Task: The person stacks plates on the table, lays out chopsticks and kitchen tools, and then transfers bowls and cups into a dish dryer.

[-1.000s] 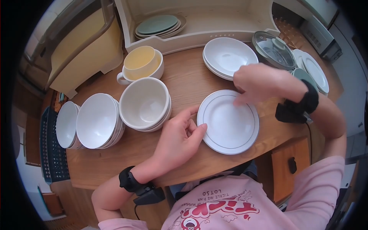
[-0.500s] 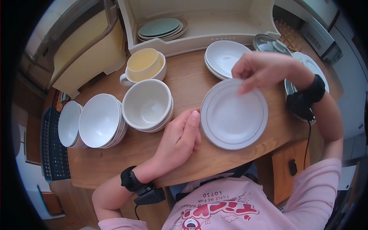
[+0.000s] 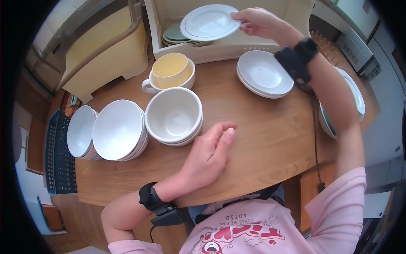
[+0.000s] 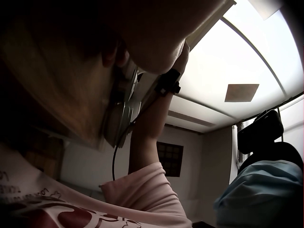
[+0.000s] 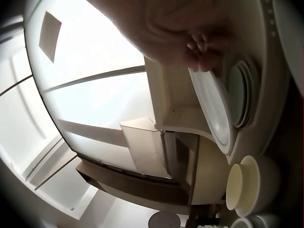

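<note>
My right hand (image 3: 262,23) pinches the right edge of a white plate (image 3: 211,22) between thumb and fingers. The plate is held over the cream rack (image 3: 275,51), overlapping a small stack with a green plate (image 3: 174,32) on top. In the right wrist view, the white plate (image 5: 211,107) tilts beside that green-topped stack (image 5: 237,90). My left hand (image 3: 207,156) rests on the wooden table (image 3: 262,144) with loosely curled fingers and nothing in it. Just left of it stand nested cream bowls (image 3: 174,114).
White bowls (image 3: 118,129) stand in stacks at the left, and a yellow bowl (image 3: 170,70) sits inside a white cup behind them. Shallow white dishes (image 3: 265,74) are stacked before the rack. More plates (image 3: 353,91) stand at the right edge, partly behind the right arm.
My right hand has lifted the white plate off the table and carried it up and left to the rack. My left hand has let go of the plate's edge and stays on the table.
</note>
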{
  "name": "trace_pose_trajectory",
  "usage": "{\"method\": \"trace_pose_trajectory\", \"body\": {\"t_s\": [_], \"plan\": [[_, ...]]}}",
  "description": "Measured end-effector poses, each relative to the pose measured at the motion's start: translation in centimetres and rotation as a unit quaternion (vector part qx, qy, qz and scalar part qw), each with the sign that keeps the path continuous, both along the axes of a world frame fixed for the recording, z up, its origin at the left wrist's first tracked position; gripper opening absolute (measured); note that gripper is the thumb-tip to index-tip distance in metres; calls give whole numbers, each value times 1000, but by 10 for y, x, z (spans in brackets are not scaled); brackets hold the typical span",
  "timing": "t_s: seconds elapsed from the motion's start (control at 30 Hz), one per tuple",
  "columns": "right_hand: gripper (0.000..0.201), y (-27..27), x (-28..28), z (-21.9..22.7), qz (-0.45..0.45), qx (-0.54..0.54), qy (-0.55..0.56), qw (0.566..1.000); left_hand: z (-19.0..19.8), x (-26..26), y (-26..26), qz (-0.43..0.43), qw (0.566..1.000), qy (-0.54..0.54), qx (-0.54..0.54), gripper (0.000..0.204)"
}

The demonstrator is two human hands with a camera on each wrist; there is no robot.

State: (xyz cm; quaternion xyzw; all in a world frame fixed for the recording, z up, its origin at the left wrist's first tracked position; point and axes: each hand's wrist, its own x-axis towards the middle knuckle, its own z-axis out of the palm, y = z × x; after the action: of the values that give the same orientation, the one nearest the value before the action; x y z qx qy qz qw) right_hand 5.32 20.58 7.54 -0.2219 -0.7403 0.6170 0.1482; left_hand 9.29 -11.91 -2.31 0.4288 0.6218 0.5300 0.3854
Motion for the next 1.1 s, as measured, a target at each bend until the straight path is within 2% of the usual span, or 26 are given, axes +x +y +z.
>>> {"method": "trace_pose_trajectory", "body": {"t_s": [0.2,0.3,0.43,0.57,0.77,0.87,0.93,1.1], "plan": [[13,-9,-74,-37,-97,-71,22,992,-2,-1,0,-8,1000,3,2,46],[14,-11,-96,-49,-113,-105,20,988,-2,-2,-1,-10,1000,1,6,44],[14,-7,-110,-66,-76,-118,50,989,-2,-4,-1,-17,1000,5,10,41],[15,-4,-119,-70,-80,-126,30,988,-4,-5,-2,-20,1000,3,11,40],[15,3,-121,-76,-63,-65,15,996,-5,-4,-1,-18,1000,6,11,41],[20,-2,-121,-79,-71,-13,14,997,-3,-4,-1,-20,1000,3,5,41],[20,-11,-116,-77,-108,24,-6,994,-4,-3,-1,-20,1000,0,8,41],[23,-17,-111,-74,-108,63,-34,992,-2,-3,-1,-20,1000,1,6,42]]}}
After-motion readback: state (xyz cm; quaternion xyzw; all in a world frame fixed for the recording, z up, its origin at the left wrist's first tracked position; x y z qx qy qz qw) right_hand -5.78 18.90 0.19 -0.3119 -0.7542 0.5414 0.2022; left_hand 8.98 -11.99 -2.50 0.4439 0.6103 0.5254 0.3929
